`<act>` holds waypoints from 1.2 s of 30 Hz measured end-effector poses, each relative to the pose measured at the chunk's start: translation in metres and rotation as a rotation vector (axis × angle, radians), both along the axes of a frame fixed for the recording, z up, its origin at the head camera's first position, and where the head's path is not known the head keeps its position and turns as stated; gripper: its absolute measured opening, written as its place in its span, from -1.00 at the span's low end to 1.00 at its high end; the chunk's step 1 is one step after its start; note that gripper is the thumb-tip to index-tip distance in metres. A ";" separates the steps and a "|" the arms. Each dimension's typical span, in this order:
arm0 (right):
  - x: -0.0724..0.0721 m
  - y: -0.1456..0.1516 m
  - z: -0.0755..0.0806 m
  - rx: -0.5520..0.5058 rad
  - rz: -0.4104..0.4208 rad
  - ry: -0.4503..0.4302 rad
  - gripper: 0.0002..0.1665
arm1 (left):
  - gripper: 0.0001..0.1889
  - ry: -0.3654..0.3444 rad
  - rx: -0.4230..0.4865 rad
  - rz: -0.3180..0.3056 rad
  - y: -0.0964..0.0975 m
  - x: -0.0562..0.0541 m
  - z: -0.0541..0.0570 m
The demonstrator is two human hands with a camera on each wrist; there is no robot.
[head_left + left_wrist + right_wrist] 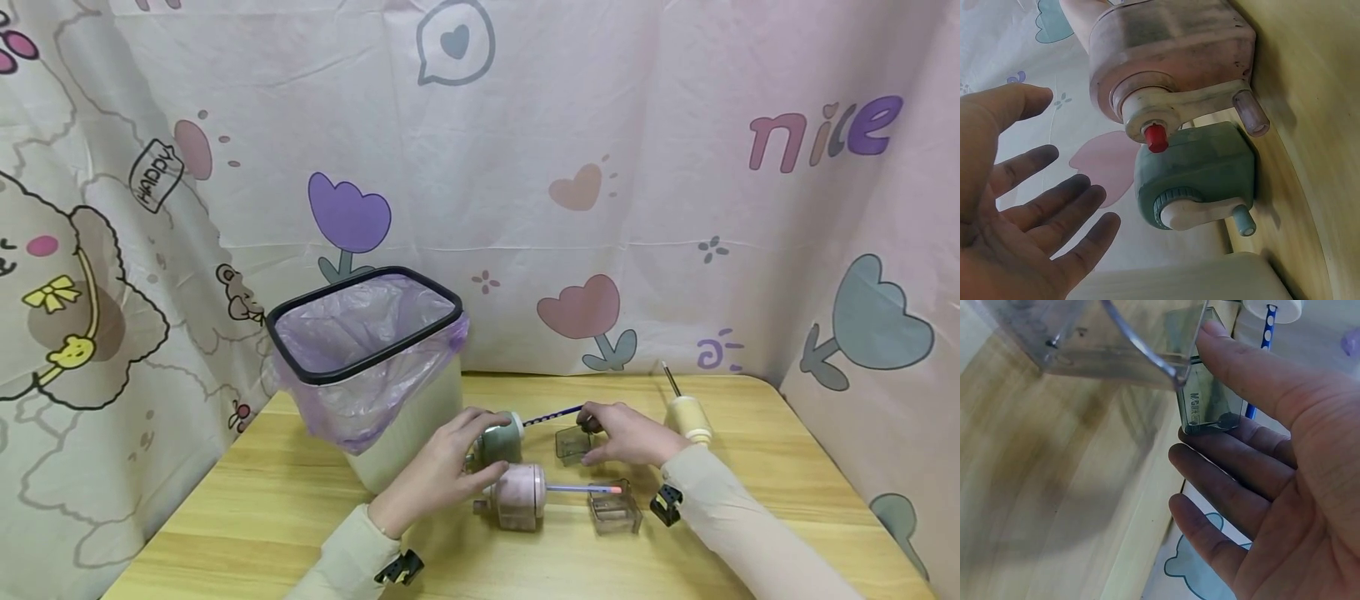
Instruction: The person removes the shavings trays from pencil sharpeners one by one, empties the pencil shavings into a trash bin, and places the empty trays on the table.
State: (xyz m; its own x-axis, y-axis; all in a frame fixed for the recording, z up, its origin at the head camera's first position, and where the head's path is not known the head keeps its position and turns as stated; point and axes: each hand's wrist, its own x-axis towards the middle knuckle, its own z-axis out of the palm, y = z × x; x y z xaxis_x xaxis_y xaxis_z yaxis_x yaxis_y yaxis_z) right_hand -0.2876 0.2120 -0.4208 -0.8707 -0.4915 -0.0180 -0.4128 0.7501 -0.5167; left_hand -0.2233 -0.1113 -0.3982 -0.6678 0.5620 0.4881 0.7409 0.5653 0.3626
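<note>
My left hand [450, 458] hovers with spread, relaxed fingers by two crank pencil sharpeners; in the left wrist view the palm holds nothing. The green sharpener [501, 446] has a dark blue dotted pencil [553, 415] in its mouth. Nearer, the pink sharpener [519, 498] holds a light blue pencil [581, 489]. My right hand [626, 433] has thumb and fingers at opposite sides of a see-through green shavings drawer [1210, 400], which sits low at the table. A second, brownish clear drawer [615, 510] lies closer to me, by the light blue pencil's end.
A bin [416, 417] with a purple liner and black rim stands at the left. At the right a yellow sharpener [688, 417] has a dark pencil in it. A printed curtain [510, 167] hangs behind the wooden table [247, 533].
</note>
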 end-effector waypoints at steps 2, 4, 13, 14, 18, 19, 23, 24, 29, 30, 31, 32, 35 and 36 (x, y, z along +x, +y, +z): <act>0.000 -0.001 0.000 0.002 -0.002 -0.006 -0.23 | -0.39 -0.004 0.000 0.005 0.000 0.000 -0.001; 0.000 -0.002 0.000 0.009 0.000 -0.007 -0.23 | -0.39 -0.007 -0.001 0.007 0.000 0.000 -0.001; 0.000 -0.003 0.001 0.026 0.007 0.001 -0.25 | -0.40 -0.015 0.001 0.017 -0.001 0.002 -0.003; 0.001 -0.004 0.001 0.028 0.006 0.001 -0.24 | -0.41 -0.014 0.001 0.017 -0.001 0.003 -0.003; 0.000 -0.004 0.001 0.048 0.007 0.012 -0.22 | -0.43 -0.013 0.003 0.014 -0.001 0.003 -0.004; 0.000 -0.004 0.000 0.049 0.000 0.009 -0.22 | -0.43 -0.012 0.003 0.011 -0.001 0.003 -0.004; 0.000 -0.006 -0.001 0.056 -0.007 0.000 -0.23 | -0.43 -0.004 0.001 0.006 -0.001 0.004 -0.005; -0.001 -0.006 -0.001 0.054 -0.009 -0.005 -0.23 | -0.43 -0.003 0.003 0.005 -0.001 0.004 -0.004; -0.003 -0.010 -0.003 0.054 0.005 -0.006 -0.21 | -0.41 0.009 0.017 -0.002 -0.004 0.004 -0.002; -0.004 -0.011 -0.003 0.054 0.004 -0.006 -0.21 | -0.41 0.013 0.019 -0.005 -0.004 0.004 -0.001; -0.005 -0.011 -0.004 0.055 0.003 -0.003 -0.21 | -0.41 0.018 0.020 -0.009 -0.004 0.003 -0.001; -0.005 -0.011 -0.005 0.053 -0.005 -0.007 -0.20 | -0.41 0.020 0.022 -0.015 -0.004 0.003 0.000; -0.006 -0.012 -0.007 0.058 -0.018 -0.008 -0.19 | -0.41 0.020 0.027 -0.028 -0.004 0.002 0.000; -0.006 -0.013 -0.007 0.057 -0.024 -0.014 -0.18 | -0.41 0.020 0.026 -0.028 -0.003 0.001 0.000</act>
State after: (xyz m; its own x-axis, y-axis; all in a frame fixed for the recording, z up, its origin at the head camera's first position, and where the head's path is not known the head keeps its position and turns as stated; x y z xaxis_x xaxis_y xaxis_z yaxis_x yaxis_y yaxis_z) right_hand -0.2934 0.1993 -0.4280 -0.8818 -0.4682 -0.0571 -0.3874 0.7879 -0.4787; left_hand -0.2220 -0.1147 -0.3983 -0.6414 0.5675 0.5163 0.7639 0.5343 0.3618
